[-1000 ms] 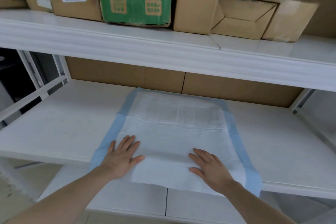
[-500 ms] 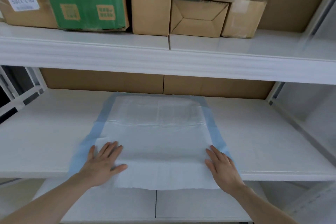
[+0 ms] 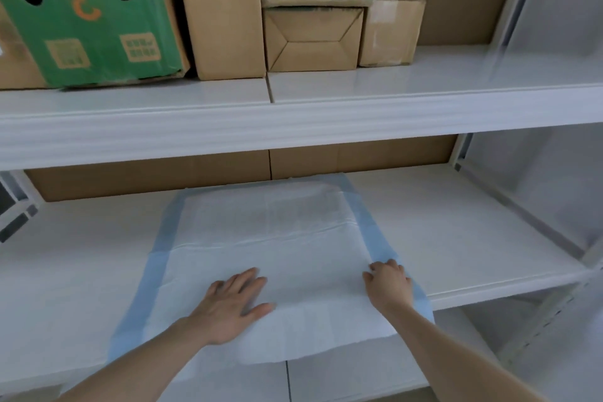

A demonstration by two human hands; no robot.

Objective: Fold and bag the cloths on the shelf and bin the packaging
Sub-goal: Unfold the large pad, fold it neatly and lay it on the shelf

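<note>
A white cloth [image 3: 267, 238] with blue borders lies spread on the white middle shelf [image 3: 456, 238], its near edge hanging over the shelf's front. My left hand [image 3: 231, 300] presses flat on the cloth's near middle, fingers straight. At the cloth's right blue border my right hand [image 3: 388, 284] has its fingers curled at the edge of the fabric; whether they pinch it I cannot tell. No bag or packaging is in view.
The upper shelf [image 3: 359, 88] carries a green carton [image 3: 91, 16] and several brown cardboard boxes [image 3: 225, 19]. Brown cardboard lines the back of the middle shelf. A white upright post [image 3: 509, 10] stands at right. A lower shelf [image 3: 342, 378] shows below.
My left hand slid right toward the cloth's middle. My right hand went from lying flat to curling its fingers at the right border. The view shifted to the right.
</note>
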